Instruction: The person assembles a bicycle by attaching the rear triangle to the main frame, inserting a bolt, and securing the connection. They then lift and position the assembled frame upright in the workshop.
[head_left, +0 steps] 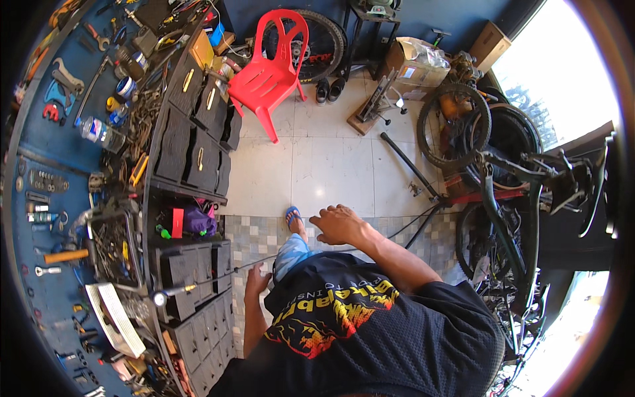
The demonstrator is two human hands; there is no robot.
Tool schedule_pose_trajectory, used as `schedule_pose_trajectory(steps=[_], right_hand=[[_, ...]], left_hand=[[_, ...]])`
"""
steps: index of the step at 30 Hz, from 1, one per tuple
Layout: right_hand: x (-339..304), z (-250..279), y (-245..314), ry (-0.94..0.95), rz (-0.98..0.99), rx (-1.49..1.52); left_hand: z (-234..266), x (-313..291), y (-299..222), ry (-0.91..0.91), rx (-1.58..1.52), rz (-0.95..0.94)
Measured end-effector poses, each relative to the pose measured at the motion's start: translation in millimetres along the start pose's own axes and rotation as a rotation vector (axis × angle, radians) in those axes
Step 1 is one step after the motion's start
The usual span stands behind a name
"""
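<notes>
My right hand [337, 223] is held out in front of my body, its fingers loosely bent and apart, with nothing in it. Low at my left side hangs my left hand [256, 281], fingers partly apart and apparently holding nothing. Close by it runs a thin dark hose [272, 257], which crosses the floor from the left. A round pressure gauge [160, 299] is at the hose's left end, over the bench edge. I stand on the tiled floor, one foot in a blue flip-flop [293, 215] showing.
A red plastic chair [268, 76] stands ahead, near a pair of black shoes [329, 91]. Along the left is a workbench with dark drawers [192, 149] and many tools. At right are a bicycle frame [499, 218], a wheel [453, 126] and black stand legs [410, 165] across the floor.
</notes>
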State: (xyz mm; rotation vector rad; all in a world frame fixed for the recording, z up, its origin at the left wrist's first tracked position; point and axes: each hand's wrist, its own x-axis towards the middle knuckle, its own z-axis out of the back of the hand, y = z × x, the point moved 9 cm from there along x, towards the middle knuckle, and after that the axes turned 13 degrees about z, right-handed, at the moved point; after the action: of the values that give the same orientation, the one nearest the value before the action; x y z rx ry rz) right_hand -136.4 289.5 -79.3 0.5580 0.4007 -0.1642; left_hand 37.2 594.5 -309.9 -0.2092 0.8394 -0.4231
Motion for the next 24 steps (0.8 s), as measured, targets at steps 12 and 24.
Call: schedule_pose_trajectory(steps=[12, 24], right_hand=[[88, 153, -135, -0.157, -0.154, 0.095], [184, 283, -321, -0.135, 0.093, 0.055]], left_hand=[[214, 210, -189, -0.097, -0.054, -0.11], [159, 258, -338, 0.101, -0.12, 0.077]])
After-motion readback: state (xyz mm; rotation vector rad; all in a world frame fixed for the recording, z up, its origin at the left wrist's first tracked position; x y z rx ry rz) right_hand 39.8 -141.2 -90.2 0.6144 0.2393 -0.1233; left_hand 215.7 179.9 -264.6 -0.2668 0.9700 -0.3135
